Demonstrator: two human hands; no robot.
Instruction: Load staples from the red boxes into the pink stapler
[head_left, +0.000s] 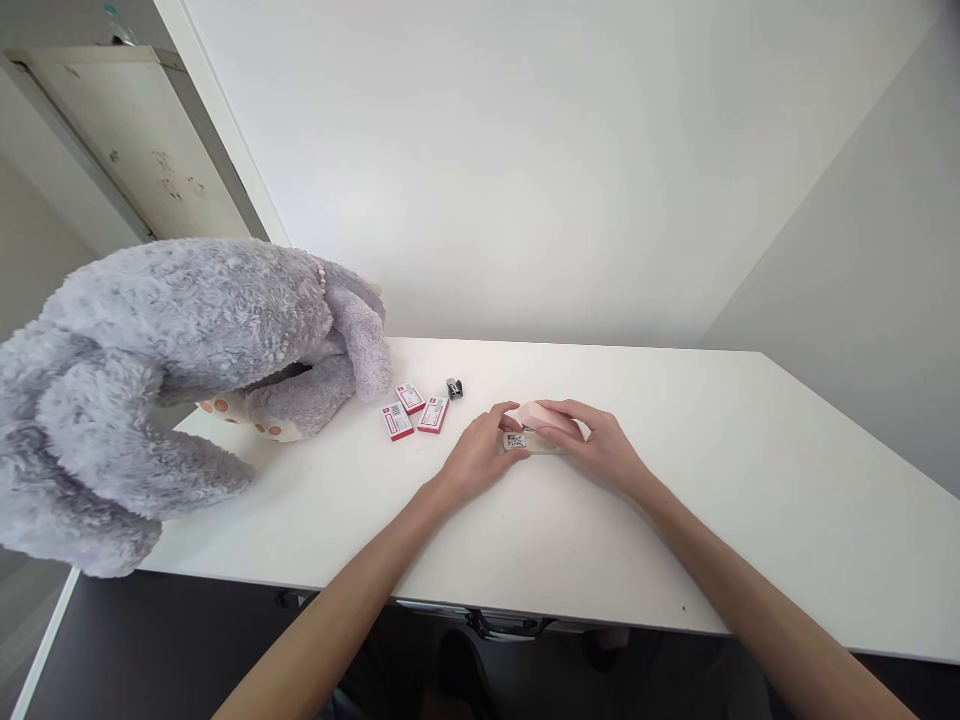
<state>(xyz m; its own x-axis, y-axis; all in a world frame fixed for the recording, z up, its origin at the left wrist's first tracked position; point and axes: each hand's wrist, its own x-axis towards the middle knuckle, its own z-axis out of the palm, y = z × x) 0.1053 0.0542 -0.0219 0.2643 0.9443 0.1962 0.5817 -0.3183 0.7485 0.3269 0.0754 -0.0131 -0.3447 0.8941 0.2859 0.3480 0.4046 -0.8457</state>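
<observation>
1. From the head view, our left hand (480, 455) grips the left end of a flat, pale cream piece with a black-and-white printed label (515, 441), thumb at the near edge.
2. Our right hand (606, 448) grasps a pale pink, smooth, block-shaped piece (551, 415) that sits over it, tilted. Both lie between our hands, near the middle of the tabletop; whether they are joined, we cannot tell.
3. To handle this well, we would brace the lower piece with the left thumb and fingers, and guide the upper one gently with the right — fingertips out of the gap between them.
4. Keeping our forearms low should, we judge, steady the work.
5. The surface is a smooth white tabletop (750, 440). To the left lie three small white cardboard boxes with crimson edges (433, 414), a small black object (454, 388) just beyond them.
6. Farther left slumps a big, fluffy grey plush toy (217, 310).
7. Behind rises a plain white wall (525, 200); at upper left stands a scuffed, cream-coloured cabinet (112, 130).
</observation>
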